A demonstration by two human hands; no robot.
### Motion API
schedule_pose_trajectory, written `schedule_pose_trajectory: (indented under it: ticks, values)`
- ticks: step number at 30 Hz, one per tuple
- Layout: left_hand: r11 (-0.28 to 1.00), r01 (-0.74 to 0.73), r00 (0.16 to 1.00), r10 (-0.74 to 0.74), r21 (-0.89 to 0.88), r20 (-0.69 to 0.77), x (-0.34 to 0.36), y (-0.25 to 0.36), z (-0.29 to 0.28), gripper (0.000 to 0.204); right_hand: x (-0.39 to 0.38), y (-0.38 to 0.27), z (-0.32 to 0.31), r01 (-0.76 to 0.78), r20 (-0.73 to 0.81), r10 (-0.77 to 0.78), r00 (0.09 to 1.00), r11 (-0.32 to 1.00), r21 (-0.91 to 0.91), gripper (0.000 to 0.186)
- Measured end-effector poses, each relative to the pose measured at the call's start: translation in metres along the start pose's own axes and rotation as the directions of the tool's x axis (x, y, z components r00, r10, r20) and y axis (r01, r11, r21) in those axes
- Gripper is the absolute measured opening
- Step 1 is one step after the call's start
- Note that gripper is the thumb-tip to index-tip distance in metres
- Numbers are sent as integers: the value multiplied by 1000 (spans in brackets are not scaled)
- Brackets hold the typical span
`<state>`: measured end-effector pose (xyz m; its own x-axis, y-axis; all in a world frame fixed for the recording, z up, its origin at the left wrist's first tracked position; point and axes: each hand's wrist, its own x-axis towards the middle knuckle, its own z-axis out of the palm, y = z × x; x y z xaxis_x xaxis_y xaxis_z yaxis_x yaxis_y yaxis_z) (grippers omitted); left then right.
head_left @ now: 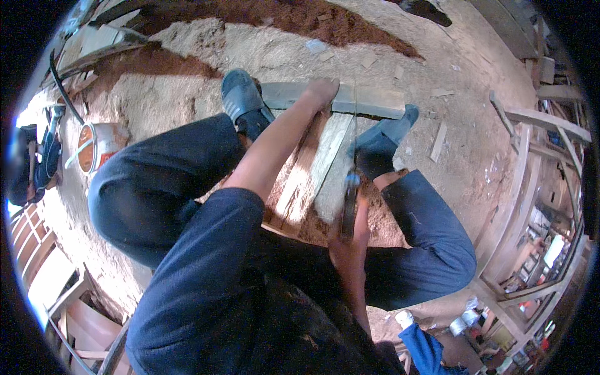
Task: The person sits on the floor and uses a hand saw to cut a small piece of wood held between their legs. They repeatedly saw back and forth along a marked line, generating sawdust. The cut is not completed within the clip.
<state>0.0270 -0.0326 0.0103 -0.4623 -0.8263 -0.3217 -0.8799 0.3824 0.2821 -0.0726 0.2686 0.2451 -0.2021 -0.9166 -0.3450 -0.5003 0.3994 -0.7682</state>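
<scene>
Nearest you, on your side of the beam (381, 100), your right hand (349, 240) has its fingers wrapped round the handle of the saw (352, 194), whose thin blade points away from you and reaches the beam. Pale boards (319, 172) run from your side toward the beam. Your left hand (322, 94) rests on the beam, left of the blade; whether its fingers are spread or together, I cannot tell. Well left of the beam stands a bucket (109, 147); beyond the beam lies reddish dust (350, 28).
</scene>
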Motion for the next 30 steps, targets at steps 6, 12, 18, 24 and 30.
schedule_pose_trajectory:
  ticks: [6, 12, 18, 24, 30]
  values:
    - [999, 37, 993, -37, 3, 113, 11, 0, -1, 79, -7, -2, -4, -42, 0, 42, 999, 995, -95, 48]
    - [991, 86, 996, -86, -106, -2, 15, 2, 14, 64, 12, -4, 3, 87, 8, -88, 996, 996, 29, 46]
    - [993, 92, 996, -93, -74, -4, 33, -4, 34, 40, -7, 5, 5, 31, -48, -35, 998, 997, -67, 48]
    - [964, 166, 986, -164, -205, 27, 14, 5, 9, 52, 11, 30, 10, 143, -90, -137, 986, 988, 63, 44]
    - [955, 125, 984, -155, -269, -93, -74, -48, -179, 45, 12, 50, 7, 53, -139, -62, 988, 996, -67, 41]
